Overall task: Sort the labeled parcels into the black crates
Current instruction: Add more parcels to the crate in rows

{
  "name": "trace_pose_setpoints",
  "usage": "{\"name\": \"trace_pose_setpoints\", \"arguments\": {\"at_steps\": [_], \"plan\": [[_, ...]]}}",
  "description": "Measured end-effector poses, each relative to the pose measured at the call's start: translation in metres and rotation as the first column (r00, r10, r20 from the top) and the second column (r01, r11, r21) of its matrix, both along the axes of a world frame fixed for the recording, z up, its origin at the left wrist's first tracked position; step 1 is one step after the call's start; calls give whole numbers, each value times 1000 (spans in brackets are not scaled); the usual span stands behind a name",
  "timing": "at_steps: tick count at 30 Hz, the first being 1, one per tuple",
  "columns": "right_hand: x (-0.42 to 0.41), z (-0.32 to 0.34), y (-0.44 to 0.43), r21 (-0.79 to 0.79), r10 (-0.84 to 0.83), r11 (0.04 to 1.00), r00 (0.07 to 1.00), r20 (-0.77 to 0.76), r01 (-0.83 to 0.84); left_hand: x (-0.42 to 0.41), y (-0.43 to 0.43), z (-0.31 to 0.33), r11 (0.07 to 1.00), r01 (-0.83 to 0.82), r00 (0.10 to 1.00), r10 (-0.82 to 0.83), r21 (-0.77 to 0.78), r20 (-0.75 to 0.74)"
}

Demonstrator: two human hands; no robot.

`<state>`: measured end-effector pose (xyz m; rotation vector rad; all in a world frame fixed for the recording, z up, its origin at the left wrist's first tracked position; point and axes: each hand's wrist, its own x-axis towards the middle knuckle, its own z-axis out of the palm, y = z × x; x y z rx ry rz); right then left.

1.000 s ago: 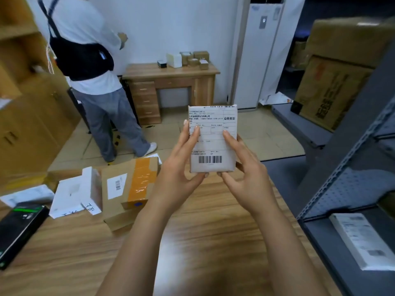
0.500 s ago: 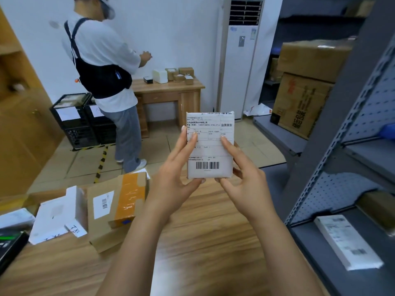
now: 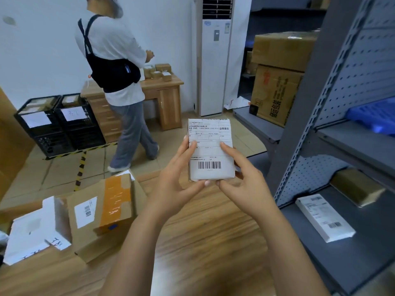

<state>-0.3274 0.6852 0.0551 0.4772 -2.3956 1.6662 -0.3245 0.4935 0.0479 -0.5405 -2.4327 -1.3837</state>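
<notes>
Pinching parcel — left hand; right hand

black crates now unblocked (paper labels showing), other person stepped right, before the desk

My wooden bench faces a white wall, beige floor tiles between, a tall air conditioner beyond, grey shelving on my right.

White label with black barcode on parcel. Black crates far left. Orange tape across brown box.
</notes>
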Motion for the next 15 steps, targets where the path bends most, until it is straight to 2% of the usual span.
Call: {"name": "trace_pose_setpoints", "arguments": {"at_steps": [8, 15], "plan": [[46, -7, 0, 6, -127, 992, 992, -21, 127, 1, 2, -9, 968, 227, 969, -235, 105, 73], [114, -26, -26, 23, -347, 938, 938, 12, 347, 29, -17, -21, 881, 456, 877, -469, 126, 106]]}}
